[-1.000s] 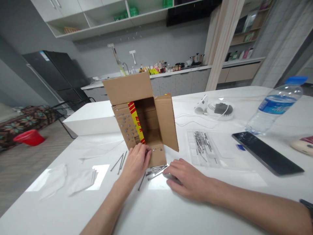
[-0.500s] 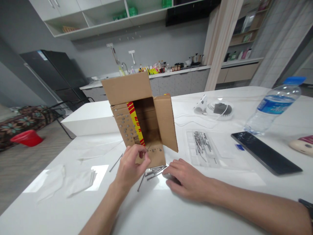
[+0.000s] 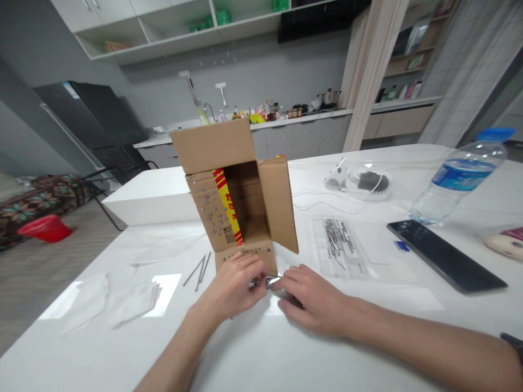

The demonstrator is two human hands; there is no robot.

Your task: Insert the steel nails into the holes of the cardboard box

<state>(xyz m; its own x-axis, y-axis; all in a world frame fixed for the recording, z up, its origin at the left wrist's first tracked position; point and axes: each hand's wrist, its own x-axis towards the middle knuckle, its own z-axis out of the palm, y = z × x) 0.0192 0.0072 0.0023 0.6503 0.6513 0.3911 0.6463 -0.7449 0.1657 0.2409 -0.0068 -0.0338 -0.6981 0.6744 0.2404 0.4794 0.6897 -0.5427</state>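
An open cardboard box [image 3: 241, 201] stands on the white table [image 3: 286, 348], with several nail heads stuck in its left flap and lower flap. My left hand [image 3: 232, 286] lies just below the lower flap, fingers curled over a pile of loose nails [image 3: 267, 281]. My right hand [image 3: 312, 299] rests flat on the table beside that pile, fingers stretched out and touching the nails. A few more nails [image 3: 199, 270] lie to the left of the box.
A clear plastic tray [image 3: 341, 247] with several nails sits right of the box. Further right are a black tablet [image 3: 445, 255], a water bottle [image 3: 460, 177] and a round dish with cable [image 3: 363, 181]. White tissues [image 3: 110, 302] lie at the left.
My left hand has come down from the box's lower flap onto the loose nails on the table. My right hand has stayed put.
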